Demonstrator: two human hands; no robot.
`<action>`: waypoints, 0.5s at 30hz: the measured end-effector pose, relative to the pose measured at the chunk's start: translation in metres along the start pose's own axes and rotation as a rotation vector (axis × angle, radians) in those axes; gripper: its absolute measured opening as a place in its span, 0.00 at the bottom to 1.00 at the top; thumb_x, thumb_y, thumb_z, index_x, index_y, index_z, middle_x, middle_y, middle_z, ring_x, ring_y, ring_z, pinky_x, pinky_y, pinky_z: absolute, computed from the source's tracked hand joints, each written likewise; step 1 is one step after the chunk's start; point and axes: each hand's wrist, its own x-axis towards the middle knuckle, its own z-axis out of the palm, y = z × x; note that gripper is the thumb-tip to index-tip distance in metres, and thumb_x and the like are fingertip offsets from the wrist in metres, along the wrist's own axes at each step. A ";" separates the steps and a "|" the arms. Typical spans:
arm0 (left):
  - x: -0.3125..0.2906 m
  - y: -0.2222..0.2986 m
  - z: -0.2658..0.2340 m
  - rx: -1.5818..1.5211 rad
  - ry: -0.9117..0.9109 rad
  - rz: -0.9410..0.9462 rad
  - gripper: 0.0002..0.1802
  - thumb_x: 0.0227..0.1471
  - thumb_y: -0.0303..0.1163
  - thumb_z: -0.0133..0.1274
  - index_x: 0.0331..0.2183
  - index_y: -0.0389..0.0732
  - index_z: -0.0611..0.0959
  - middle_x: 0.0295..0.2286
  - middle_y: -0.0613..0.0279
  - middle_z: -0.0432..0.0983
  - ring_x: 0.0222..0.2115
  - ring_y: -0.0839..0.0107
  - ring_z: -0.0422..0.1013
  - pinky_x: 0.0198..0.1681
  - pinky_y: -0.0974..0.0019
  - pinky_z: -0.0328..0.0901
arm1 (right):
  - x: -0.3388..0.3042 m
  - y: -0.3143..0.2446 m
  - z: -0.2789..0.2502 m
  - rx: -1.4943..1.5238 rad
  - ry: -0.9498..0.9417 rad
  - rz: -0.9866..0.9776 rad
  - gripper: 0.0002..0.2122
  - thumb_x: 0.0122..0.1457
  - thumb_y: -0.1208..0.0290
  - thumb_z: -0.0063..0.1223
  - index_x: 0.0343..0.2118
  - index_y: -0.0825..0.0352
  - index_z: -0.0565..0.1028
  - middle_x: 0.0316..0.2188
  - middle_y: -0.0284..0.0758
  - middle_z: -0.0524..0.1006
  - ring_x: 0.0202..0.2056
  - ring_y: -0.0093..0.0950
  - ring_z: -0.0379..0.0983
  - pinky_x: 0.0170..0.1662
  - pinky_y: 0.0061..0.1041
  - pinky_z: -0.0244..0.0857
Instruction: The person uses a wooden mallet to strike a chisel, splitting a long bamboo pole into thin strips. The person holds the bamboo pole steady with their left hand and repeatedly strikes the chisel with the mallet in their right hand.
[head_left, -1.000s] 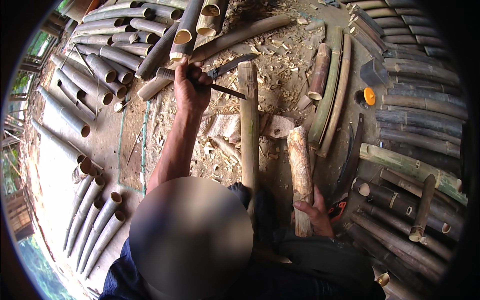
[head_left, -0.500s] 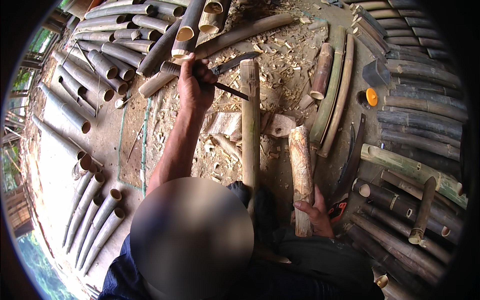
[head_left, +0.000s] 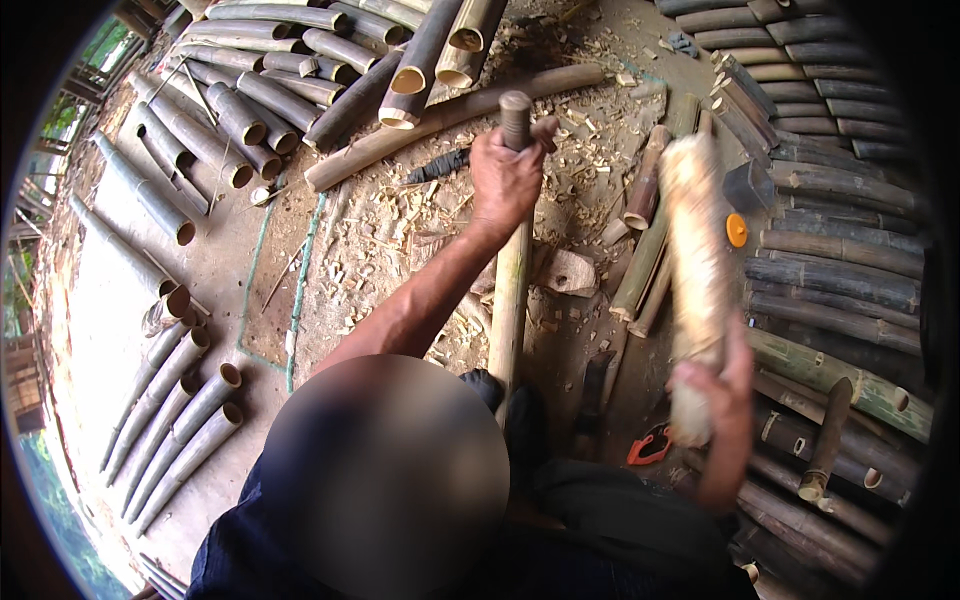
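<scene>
My left hand (head_left: 508, 182) is closed round the ridged wooden handle of a chisel (head_left: 516, 118), held upright over a bamboo pole (head_left: 512, 300). The hand hides the chisel's blade, so I cannot tell whether its edge touches the bamboo. The pole lies lengthwise in front of me, its near end between my feet. Off to the right, my right hand (head_left: 722, 385) grips the lower part of a rough, pale wooden club (head_left: 695, 250). The club is raised, standing apart from the chisel and smeared by motion.
Wood chips (head_left: 390, 230) litter the ground round a notched wooden block (head_left: 570, 272). A black-handled tool (head_left: 438, 166) lies beyond my left forearm. An orange-handled saw (head_left: 650, 446) rests near my right hand. Cut bamboo tubes (head_left: 190, 370) lie left; stacked bamboo (head_left: 840, 270) lines the right.
My left hand has moved right and turned the chisel from lying nearly level to upright over the pole. My right hand has lifted the club up and to the right.
</scene>
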 end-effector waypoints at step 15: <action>0.019 -0.005 0.008 0.028 -0.016 -0.094 0.21 0.57 0.45 0.64 0.28 0.33 0.85 0.20 0.63 0.78 0.20 0.76 0.69 0.26 0.65 0.65 | 0.144 -0.229 0.126 -1.222 -0.357 -0.579 0.30 0.46 0.73 0.64 0.54 0.73 0.65 0.42 0.47 0.76 0.40 0.33 0.76 0.41 0.34 0.78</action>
